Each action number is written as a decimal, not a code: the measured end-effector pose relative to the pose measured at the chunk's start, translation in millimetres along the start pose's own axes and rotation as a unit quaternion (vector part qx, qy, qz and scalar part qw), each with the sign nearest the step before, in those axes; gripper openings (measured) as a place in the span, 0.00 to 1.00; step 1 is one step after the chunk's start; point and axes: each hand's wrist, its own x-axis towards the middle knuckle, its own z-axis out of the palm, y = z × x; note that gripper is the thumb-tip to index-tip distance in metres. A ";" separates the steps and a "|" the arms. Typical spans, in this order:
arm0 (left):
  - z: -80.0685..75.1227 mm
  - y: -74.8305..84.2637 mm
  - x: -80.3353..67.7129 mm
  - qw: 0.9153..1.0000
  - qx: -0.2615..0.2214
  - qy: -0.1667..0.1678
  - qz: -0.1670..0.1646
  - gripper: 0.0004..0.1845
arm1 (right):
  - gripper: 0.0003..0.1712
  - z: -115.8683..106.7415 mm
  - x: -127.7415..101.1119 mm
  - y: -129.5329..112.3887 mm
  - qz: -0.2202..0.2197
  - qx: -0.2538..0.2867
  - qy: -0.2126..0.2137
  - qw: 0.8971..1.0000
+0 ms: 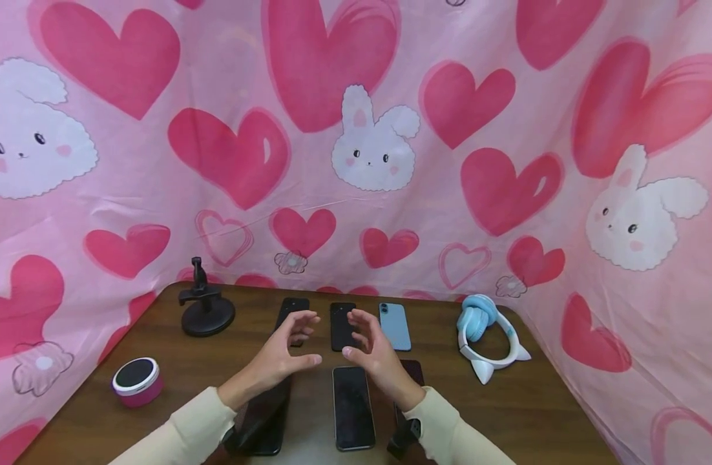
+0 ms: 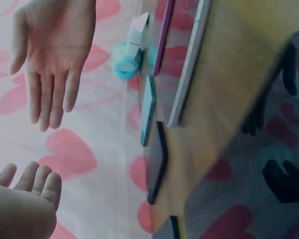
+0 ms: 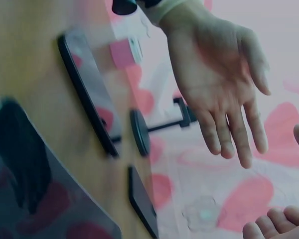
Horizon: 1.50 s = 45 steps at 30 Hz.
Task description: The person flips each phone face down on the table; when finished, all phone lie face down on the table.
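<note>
Left hand: the left hand hovers above the tabletop, palm turned inward, fingers relaxed and spread, holding nothing.
Right hand: the right hand faces it, just beside it but apart, fingers loosely extended and empty.
Nearest phone: a black phone lies flat, screen up, on the near tabletop, below the gap between the two hands.
Left near phone: another dark phone lies under the left forearm, partly covered by the cream sleeve.
Right near phone: a dark phone shows only as a corner behind the right wrist; its full outline cannot be told.
Back row: three phones lie side by side beyond the hands, a black one, a second black one and a light blue one.
Stand: a black phone stand sits at the back left.
Speaker: a round pink speaker sits at the left edge.
Headphones: blue and white cat-ear headphones lie at the right.
Backdrop: pink cloth with hearts and bunnies.
</note>
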 end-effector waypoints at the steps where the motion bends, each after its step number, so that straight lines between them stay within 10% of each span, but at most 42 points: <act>1: -2.2 -0.9 -6.7 1.000 0.002 0.003 0.001 0.38 | 0.41 4.9 -2.4 -0.2 0.001 0.003 -0.009 1.000; 17: -43.2 -17.1 -85.9 0.998 -0.050 0.040 -0.005 0.32 | 0.38 58.3 -20.5 5.7 0.025 0.019 -0.062 0.998; 23: -48.4 -30.1 -104.2 0.996 -0.044 0.045 -0.060 0.33 | 0.40 79.7 -28.4 13.4 0.050 -0.038 -0.061 0.996; 33: -49.5 -37.7 -113.5 0.981 -0.031 0.030 -0.188 0.37 | 0.42 102.3 -38.5 30.0 0.094 -0.059 -0.087 0.990; 45: -46.2 -41.6 -117.0 0.974 -0.027 0.006 -0.224 0.39 | 0.39 109.2 -42.4 38.3 0.116 -0.028 -0.103 0.988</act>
